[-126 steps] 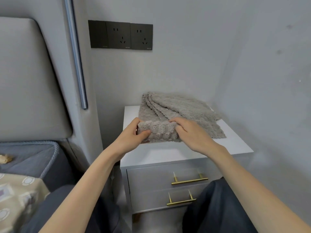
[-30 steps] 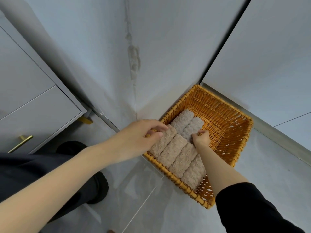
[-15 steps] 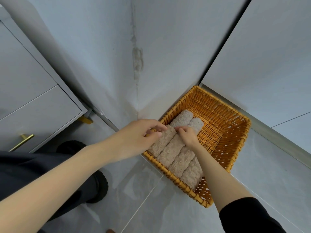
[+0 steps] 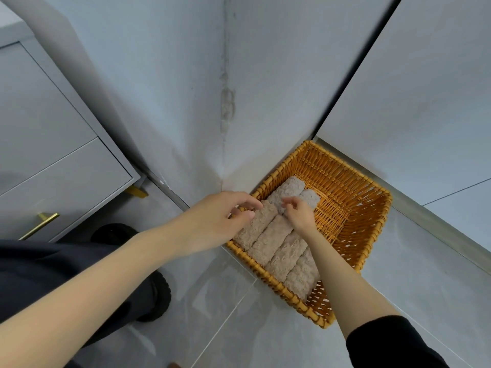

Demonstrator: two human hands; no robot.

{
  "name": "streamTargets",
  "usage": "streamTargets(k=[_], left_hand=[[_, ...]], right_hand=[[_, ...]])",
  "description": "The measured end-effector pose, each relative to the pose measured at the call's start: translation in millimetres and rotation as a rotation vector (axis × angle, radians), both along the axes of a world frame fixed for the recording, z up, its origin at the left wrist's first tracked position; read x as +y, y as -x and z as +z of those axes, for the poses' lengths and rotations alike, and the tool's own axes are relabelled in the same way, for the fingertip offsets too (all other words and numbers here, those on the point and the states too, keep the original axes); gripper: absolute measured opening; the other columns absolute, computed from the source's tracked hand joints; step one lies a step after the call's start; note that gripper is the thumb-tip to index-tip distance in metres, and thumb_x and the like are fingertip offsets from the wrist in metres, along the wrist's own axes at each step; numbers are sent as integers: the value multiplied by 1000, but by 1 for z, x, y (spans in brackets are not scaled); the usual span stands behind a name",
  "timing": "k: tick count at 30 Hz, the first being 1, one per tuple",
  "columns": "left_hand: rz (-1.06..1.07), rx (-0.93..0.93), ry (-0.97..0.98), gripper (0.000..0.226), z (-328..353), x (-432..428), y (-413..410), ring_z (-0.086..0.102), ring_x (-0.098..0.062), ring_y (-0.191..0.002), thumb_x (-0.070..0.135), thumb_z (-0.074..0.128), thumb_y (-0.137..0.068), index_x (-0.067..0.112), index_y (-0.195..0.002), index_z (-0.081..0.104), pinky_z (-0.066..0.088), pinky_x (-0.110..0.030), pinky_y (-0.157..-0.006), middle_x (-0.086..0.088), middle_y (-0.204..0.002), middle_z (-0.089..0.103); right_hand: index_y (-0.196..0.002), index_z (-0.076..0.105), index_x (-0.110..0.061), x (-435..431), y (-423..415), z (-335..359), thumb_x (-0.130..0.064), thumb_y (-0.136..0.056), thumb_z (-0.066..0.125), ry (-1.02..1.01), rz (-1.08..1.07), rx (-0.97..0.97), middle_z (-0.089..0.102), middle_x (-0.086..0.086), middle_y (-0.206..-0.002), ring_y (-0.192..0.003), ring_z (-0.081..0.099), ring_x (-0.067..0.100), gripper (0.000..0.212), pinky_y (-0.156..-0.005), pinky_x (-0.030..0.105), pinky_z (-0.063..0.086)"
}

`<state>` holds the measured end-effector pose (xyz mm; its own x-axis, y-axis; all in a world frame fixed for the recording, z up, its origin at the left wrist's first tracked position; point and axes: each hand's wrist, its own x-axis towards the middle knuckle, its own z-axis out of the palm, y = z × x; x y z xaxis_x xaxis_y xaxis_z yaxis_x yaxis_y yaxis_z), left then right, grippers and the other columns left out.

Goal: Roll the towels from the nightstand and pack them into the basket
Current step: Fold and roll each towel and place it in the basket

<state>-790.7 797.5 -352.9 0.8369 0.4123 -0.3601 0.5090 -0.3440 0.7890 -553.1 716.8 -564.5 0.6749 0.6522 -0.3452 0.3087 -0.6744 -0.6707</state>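
Person in dark clothes, 2 forearms uncovered

The left arm (image 4: pixel 106 282) is bare along all of its visible length, down to the left hand (image 4: pixel 212 221). The right arm (image 4: pixel 345 282) is bare from the right hand (image 4: pixel 299 215) to about the elbow, where a black sleeve (image 4: pixel 393 343) begins with a plain edge, close on the arm. The trousers (image 4: pixel 39 266) are dark navy, of smooth cloth. Under them shows 1 black shoe (image 4: pixel 156 296) with a thick, rounded sole. A 2nd black rounded shape (image 4: pixel 114 232) shows past the trousers; whether it is the other shoe cannot be told.
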Motion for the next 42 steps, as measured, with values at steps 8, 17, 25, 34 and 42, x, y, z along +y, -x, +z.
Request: streamTargets(k=[8,17,25,34,42], left_hand=[[21,-32,0,24,14,-10,18,54,-2,-107,27,45,-99,36,-118,57,42,-16,-90,18,-115,59],[71,-54,-104,25,52,-13,66,54,-3,-102,33,46,-98,32,-121,56,39,-11,-75,18,-111,59],[256,-189,-237,21,104,14,142,59,-4,-90,27,49,-96,30,-115,59,46,-21,-75,8,-110,65],[593,-374,-343,19,176,60,246,62,-7,-91,19,51,-96,29,-109,61,47,-20,-77,9,-105,68],[913,-487,-405,21,221,97,351,62,-10,-91,14,50,-96,24,-110,61,48,-18,-75,9,-103,68]], right_hand=[[-117,61,-17,-22,41,88,-5,-94,43,-198,128,1,68,-4,-104,-94,60,3,31,-77,10,42],[-120,60,-25,-49,132,180,-21,-97,49,-140,522,-60,68,-10,-104,-92,62,4,26,-82,24,51],[-117,62,-30,-15,199,256,-19,-97,49,-258,679,-102,68,-16,-100,-87,61,-2,26,-80,16,48],[-117,62,-29,70,275,342,-20,-97,47,-422,818,-174,65,-19,-101,-86,60,0,26,-74,8,44],[-114,64,-25,167,353,395,-14,-93,50,-586,873,-240,67,-13,-103,-76,59,3,28,-70,17,47]])
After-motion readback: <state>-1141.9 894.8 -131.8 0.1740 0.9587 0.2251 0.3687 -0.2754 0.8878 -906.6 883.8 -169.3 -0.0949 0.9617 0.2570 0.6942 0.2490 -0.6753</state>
